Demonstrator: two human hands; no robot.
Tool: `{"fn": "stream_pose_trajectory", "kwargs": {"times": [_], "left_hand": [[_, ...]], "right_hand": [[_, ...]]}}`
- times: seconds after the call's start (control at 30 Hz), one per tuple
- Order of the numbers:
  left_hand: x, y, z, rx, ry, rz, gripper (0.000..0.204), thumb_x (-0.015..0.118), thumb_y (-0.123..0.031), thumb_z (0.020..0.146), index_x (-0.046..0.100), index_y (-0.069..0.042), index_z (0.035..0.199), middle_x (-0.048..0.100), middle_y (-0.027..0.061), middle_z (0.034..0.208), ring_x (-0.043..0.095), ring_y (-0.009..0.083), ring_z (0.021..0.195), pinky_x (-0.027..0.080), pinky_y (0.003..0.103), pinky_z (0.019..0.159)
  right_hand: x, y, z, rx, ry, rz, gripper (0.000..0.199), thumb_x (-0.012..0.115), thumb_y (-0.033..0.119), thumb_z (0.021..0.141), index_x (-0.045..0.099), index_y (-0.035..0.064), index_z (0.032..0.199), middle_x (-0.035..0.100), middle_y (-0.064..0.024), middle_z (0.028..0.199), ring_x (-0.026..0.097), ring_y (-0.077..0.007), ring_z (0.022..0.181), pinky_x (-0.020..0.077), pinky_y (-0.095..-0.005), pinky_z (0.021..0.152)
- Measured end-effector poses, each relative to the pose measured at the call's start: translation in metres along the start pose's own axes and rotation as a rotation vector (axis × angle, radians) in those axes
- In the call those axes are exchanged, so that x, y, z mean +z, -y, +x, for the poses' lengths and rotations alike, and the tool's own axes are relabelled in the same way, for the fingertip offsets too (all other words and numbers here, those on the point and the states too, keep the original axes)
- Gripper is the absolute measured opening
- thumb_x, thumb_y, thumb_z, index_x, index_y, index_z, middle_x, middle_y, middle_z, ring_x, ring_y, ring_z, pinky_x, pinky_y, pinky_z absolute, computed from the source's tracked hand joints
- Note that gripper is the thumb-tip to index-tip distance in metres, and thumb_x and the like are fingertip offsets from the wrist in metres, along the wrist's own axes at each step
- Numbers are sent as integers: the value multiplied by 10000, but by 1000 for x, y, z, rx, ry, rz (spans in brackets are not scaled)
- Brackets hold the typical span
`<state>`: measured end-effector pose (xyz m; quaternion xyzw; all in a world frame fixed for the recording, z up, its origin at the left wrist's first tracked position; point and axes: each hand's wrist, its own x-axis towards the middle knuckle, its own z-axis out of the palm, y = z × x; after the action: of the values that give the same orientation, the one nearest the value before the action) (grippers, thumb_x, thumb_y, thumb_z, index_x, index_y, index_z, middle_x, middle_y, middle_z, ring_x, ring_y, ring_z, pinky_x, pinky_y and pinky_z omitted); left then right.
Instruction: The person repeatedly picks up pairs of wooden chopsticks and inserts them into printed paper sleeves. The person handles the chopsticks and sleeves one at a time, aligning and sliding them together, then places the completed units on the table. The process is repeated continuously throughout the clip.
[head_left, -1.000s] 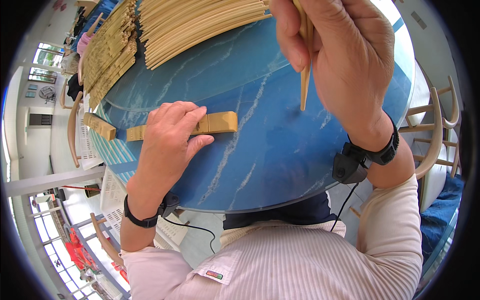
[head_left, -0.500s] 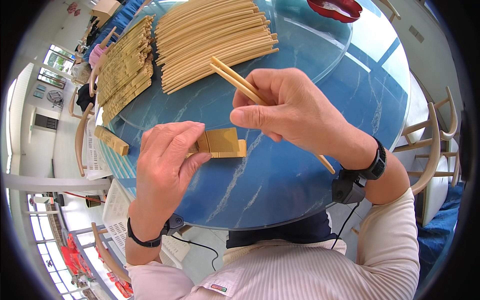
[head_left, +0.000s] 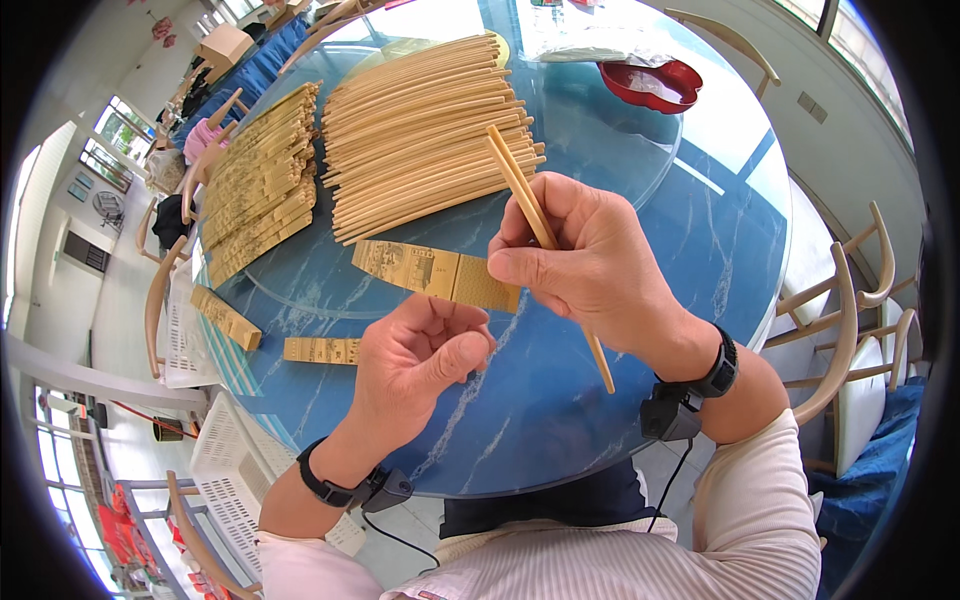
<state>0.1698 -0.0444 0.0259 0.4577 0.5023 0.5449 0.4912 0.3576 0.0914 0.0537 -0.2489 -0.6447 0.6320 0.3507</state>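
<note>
head view: in from the tabletop's near edge (head_left: 530,465), the right hand (head_left: 600,265) grips two chopsticks (head_left: 520,184) beside a gold strip (head_left: 430,268); whether the curled left hand (head_left: 415,355) pinches it, i cannot tell.

bright daylight, white glare on the glossy tabletop (head_left: 545,430), curved distortion toward black edges

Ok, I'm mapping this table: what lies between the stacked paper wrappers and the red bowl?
The row of chopsticks lies there, as the head view shows.
</note>
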Motion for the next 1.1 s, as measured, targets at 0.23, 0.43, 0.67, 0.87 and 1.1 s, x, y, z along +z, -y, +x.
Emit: {"fn": "stream_pose_trajectory", "kwargs": {"times": [0.23, 0.43, 0.67, 0.87, 1.1], "left_hand": [[-5, 0, 24, 214, -95, -158, 218, 694, -146, 1064, 706, 24, 1200, 782, 131, 1062, 736, 178, 839, 576, 300, 719], [-33, -12, 40, 466, -217, -43, 197, 642, -88, 1073, 698, 9, 1236, 778, 132, 1098, 744, 208, 860, 579, 338, 730], [-38, 8, 25, 504, -290, -154, 206, 726, -80, 1035, 705, 50, 1194, 781, 136, 1064, 739, 160, 888, 636, 340, 813], [-38, 6, 20, 539, -260, -139, 246, 693, -97, 1045, 693, 25, 1258, 773, 160, 1147, 770, 260, 988, 651, 417, 779], [-36, 3, 15, 496, -222, -137, 267, 683, -84, 1046, 689, 35, 1284, 751, 176, 1201, 771, 298, 1037, 664, 440, 784]], "right_hand": [[4, 3, -1, -5, 56, 106, 130, 675, 120, 1068, 648, -7, 1056, 679, -41, 829, 507, -49, 513, 359, -198, 444], [2, 5, -5, -60, 45, 116, 266, 558, 158, 1122, 702, -64, 1138, 628, -50, 875, 502, -50, 540, 356, -198, 473], [15, -9, -7, -594, -83, -542, 158, 776, -76, 887, 701, -33, 1018, 633, -135, 914, 601, -194, 695, 462, -288, 554], [13, -16, -3, -597, -67, -610, 196, 843, -24, 863, 707, -11, 1004, 651, -128, 917, 627, -210, 700, 485, -301, 571], [15, -17, -2, -581, -68, -601, 203, 849, -9, 871, 719, -2, 1027, 663, -124, 920, 644, -222, 714, 495, -307, 584]]}}
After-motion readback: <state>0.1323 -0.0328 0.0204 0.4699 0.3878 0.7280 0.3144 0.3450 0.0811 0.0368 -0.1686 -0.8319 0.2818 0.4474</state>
